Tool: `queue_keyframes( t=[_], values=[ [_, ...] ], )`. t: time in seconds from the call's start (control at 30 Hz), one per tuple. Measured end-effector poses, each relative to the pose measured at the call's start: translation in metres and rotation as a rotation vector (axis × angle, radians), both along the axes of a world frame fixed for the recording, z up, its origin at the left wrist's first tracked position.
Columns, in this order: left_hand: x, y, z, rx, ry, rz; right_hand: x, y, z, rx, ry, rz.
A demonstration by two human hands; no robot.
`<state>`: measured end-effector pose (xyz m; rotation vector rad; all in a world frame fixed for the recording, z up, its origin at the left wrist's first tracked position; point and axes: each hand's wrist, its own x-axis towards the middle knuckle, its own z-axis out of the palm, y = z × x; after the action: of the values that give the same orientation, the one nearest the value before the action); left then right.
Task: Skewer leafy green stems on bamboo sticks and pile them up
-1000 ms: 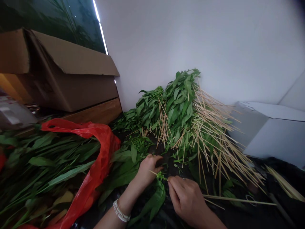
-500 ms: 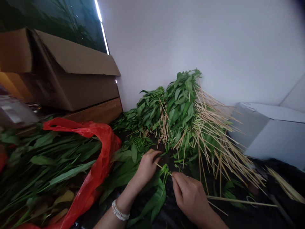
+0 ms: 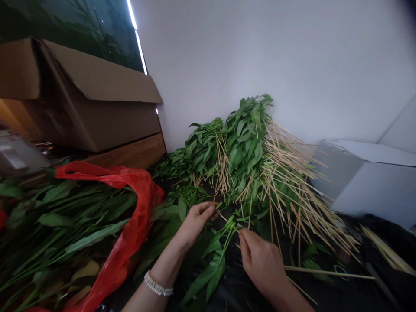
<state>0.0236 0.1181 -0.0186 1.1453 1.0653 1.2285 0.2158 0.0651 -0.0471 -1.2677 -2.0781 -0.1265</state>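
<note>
A thin wooden skewer [image 3: 222, 216] runs from under my left fingers toward my right hand, with leafy green stems gathered on it. My right hand [image 3: 262, 256] is closed around the skewer just behind those stems, and long leaves [image 3: 212, 271] hang below. Between the thumb and fingers of my left hand [image 3: 197, 220] is a short piece of green stem [image 3: 219, 206], close to the skewer's tip. Past my hands stands a heap of leafy greens on skewers [image 3: 248, 134], their bare sticks [image 3: 303, 190] fanning out to the right.
On the left, a red plastic bag [image 3: 143, 190] lies open around long loose greens [image 3: 87, 225]. A cardboard box [image 3: 113, 117] stands behind it. A white box [image 3: 373, 186] is at the right, with a bundle of loose sticks [image 3: 386, 249] in front.
My left hand has shifted slightly and a green stem piece now shows at its fingertips. The stems and skewer at my right hand have moved slightly right.
</note>
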Motion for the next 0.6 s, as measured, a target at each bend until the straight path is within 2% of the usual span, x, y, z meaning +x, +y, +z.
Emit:
queue_keyframes(
  t=[0.27, 0.6],
  values=[
    [-0.0046, 0.002, -0.0012, 0.028, 0.027, 0.06, 0.0006, -0.0003, 0.0004, 0.012, 0.019, 0.001],
    [0.0023, -0.0035, 0.0068, 0.087, 0.179, 0.119, 0.0026, 0.0016, 0.0022, 0.02, 0.037, 0.005]
  ],
)
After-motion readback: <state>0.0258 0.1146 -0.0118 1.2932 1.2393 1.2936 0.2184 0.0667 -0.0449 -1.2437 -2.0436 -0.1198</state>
